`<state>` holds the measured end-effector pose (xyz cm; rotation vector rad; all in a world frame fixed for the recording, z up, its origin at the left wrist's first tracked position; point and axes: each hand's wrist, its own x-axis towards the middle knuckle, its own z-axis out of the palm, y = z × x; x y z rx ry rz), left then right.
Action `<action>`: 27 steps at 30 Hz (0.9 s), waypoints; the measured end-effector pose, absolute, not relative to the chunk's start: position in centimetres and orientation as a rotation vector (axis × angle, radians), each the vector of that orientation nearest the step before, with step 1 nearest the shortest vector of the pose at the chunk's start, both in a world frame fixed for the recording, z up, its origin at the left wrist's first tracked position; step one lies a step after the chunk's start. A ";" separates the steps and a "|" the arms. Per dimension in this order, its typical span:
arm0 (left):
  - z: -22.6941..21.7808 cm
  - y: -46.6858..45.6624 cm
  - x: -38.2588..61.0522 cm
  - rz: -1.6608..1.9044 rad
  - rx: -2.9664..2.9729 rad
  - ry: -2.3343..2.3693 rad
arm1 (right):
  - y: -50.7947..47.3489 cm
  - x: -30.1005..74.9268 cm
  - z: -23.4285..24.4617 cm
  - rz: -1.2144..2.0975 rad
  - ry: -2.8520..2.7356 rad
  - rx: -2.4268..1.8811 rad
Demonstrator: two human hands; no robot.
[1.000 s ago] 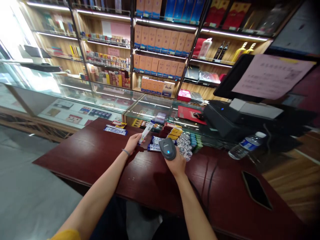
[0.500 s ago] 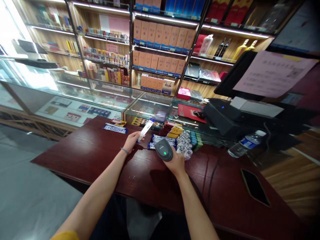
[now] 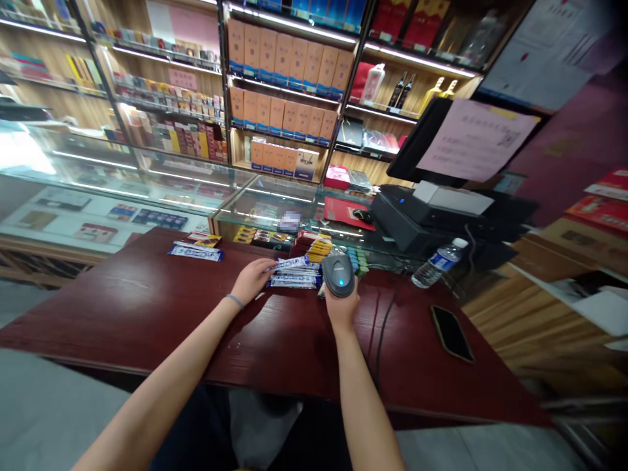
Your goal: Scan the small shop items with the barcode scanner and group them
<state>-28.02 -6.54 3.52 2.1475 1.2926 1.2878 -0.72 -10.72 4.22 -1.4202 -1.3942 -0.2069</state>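
My left hand [image 3: 252, 280], a grey band at its wrist, pinches the left end of a slim blue-and-white packet [image 3: 293, 262]. That packet lies over a pile of similar packets [image 3: 295, 282] on the dark red desk. My right hand [image 3: 342, 306] is wrapped round a dark grey barcode scanner [image 3: 337, 269], which shows a blue light. The scanner partly hides a cluster of clear-wrapped items and green ones [image 3: 362, 261]. Behind the pile are yellow-and-red packets [image 3: 316, 247].
More blue-and-white packets [image 3: 196, 252] lie at the desk's left. A water bottle [image 3: 438, 265], a phone [image 3: 452, 332] and a cable [image 3: 384, 320] are to the right. A monitor [image 3: 415, 140] stands behind, beside a glass display case [image 3: 265, 196].
My left hand has lowered its packet from a raised, tilted position onto the pile. The scanner has moved slightly right relative to the pile, and its light went from green to blue. The view has turned right.
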 end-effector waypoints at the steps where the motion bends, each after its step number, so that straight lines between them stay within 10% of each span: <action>1: 3.5 -6.5 -27.4 1.243 2.253 1.281 | -10.7 -0.6 4.2 -0.202 -1.350 -1.418; 27: 1.3 -5.4 -22.3 1.124 2.595 1.261 | -10.4 -0.6 4.1 -0.163 -1.278 -1.409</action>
